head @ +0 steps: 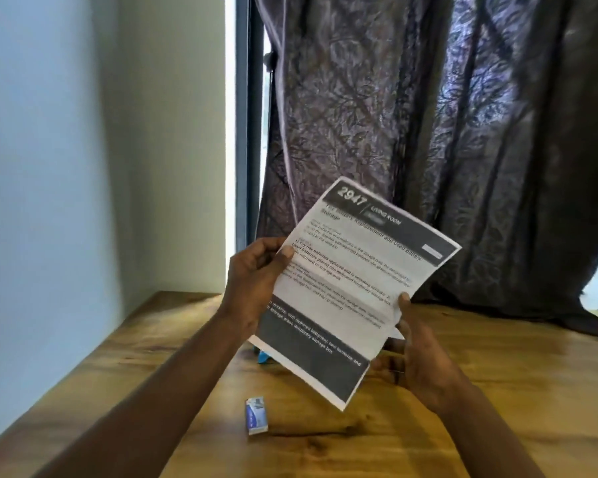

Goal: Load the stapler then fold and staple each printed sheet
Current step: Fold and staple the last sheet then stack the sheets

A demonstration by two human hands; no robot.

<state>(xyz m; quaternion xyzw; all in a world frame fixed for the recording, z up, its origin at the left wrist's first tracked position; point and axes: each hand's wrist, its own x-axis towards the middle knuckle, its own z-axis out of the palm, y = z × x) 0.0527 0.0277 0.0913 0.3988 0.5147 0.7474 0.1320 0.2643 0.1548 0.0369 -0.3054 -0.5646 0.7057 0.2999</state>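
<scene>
Looks like you're at the fold step: the printed sheet (353, 288) is held up over the table (497, 391), your left hand (252, 281) pinching its left edge, thumb on front, your right hand (418, 360) gripping the right edge lower down. Next you'd want to bring the ends together squarely and crease. The blue bit (263, 357) under the paper might be the stapler, can't tell.

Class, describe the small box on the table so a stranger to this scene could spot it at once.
Find the wooden table before the dark curtain. On it, left of the raised printed sheet's lower corner, lies a small staple box. It is white and blue and fully in view, unlike the blue thing mostly hidden behind the sheet.
</scene>
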